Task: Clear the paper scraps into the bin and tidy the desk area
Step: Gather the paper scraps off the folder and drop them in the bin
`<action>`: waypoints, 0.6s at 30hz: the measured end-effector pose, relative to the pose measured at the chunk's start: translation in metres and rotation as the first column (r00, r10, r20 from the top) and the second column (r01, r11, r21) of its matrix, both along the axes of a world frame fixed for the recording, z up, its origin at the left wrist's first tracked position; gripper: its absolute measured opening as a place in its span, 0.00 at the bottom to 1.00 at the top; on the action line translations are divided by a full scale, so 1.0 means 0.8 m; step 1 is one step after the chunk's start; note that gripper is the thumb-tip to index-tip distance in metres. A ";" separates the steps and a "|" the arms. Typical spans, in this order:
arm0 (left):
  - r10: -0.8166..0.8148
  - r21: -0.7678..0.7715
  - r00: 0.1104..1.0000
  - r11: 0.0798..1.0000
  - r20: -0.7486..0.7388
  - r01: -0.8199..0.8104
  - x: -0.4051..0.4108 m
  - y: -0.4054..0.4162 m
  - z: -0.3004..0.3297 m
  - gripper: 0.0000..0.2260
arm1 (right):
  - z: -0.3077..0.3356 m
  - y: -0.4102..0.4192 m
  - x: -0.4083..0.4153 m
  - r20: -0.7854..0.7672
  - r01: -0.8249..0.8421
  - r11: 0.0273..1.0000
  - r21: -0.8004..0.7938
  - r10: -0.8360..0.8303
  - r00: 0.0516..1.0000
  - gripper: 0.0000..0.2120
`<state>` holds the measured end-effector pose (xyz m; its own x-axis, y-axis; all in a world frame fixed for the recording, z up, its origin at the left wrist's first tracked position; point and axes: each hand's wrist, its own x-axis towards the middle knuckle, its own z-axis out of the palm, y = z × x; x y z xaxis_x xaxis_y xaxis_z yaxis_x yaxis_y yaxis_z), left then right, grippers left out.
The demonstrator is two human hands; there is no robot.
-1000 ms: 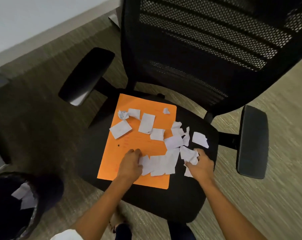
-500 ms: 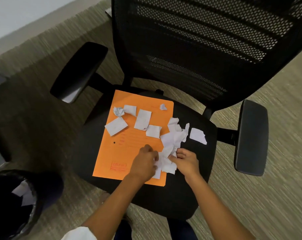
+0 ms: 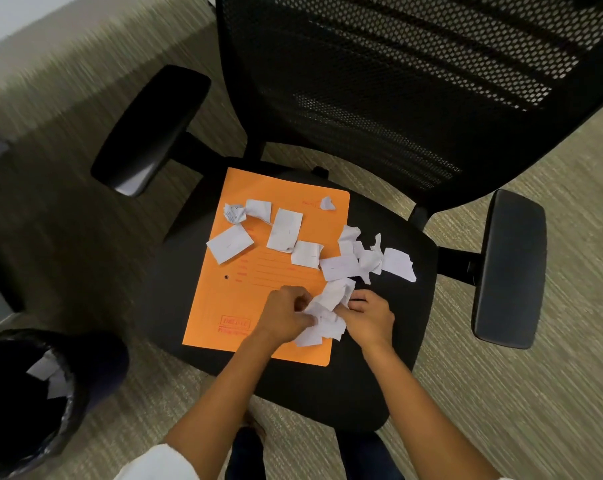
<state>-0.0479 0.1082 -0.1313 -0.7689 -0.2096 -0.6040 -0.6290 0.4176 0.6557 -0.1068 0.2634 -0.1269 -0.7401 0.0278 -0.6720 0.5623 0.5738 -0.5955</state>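
A crumpled bunch of white paper scraps [image 3: 324,317] sits at the near right edge of the orange folder [image 3: 258,292], pinched between both hands. The left hand [image 3: 286,313] has its fingers curled shut on the bunch from the left; the right hand [image 3: 369,317] closes on it from the right, fingertips buried in the paper — each grip is closed on the same wad. More loose scraps [image 3: 286,230] lie scattered farther up the folder, flat or lightly crumpled, and a few [image 3: 397,263] spill off its right edge onto the black seat [image 3: 327,386]. One small crumpled piece [image 3: 327,203] rests alone near the folder's far right corner.

The folder lies flat on the seat of a black office chair — mesh backrest [image 3: 397,81] beyond, armrests [image 3: 507,268] on either side. On the carpeted floor [image 3: 500,393] to the lower left stands a black-lined bin [image 3: 68,403], well apart from the hands, with a few white scraps [image 3: 47,372] already inside.
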 end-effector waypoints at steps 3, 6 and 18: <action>0.080 0.210 0.995 0.975 -0.052 -0.067 0.013 -0.018 0.003 0.05 | 0.009 0.017 0.004 0.037 0.004 0.995 -0.103 0.000 0.999 0.09; 0.200 0.374 0.978 0.912 -0.053 -0.167 0.027 -0.026 0.005 0.05 | 0.020 0.027 0.014 0.148 0.061 0.952 -0.300 -0.016 0.989 0.09; 0.391 0.622 0.919 0.707 0.051 -0.336 0.031 -0.016 0.018 0.17 | 0.027 0.007 0.029 0.003 -0.113 0.938 -0.328 0.120 0.993 0.10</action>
